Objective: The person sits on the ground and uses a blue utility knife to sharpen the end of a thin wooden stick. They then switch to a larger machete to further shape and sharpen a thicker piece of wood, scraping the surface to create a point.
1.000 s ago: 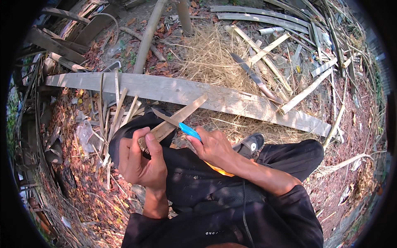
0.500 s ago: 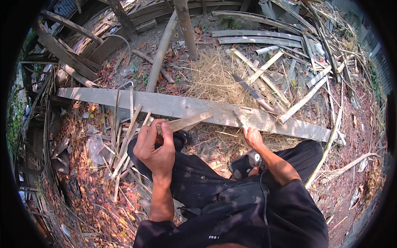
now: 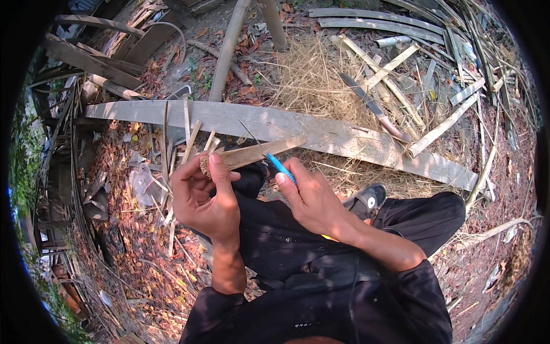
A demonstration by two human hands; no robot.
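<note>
- While the left hand (image 3: 206, 198) pinches the wooden strip (image 3: 249, 156), which reaches toward two o'clock, brace it firmly
- Right hand (image 3: 309, 200) grips the blue-handled knife (image 3: 281, 167), aimed toward eleven: stroke shallowly

Smooth plastic knife handle (image 3: 281, 167), metal blade (image 3: 250, 135); rough-ended wooden strip (image 3: 252, 155); matt, weathered wooden plank (image 3: 220, 117); matt cloth trousers (image 3: 266, 232).

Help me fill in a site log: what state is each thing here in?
Wood strip: held by one end
Blue-handled knife: held, blade exposed
Left hand: closed on the wood strip
Right hand: closed around the knife handle
Large knife: lying, blade bare
Plank: laid crosswise
Straw: loosely heaped
Plastic bag: crumpled
</note>
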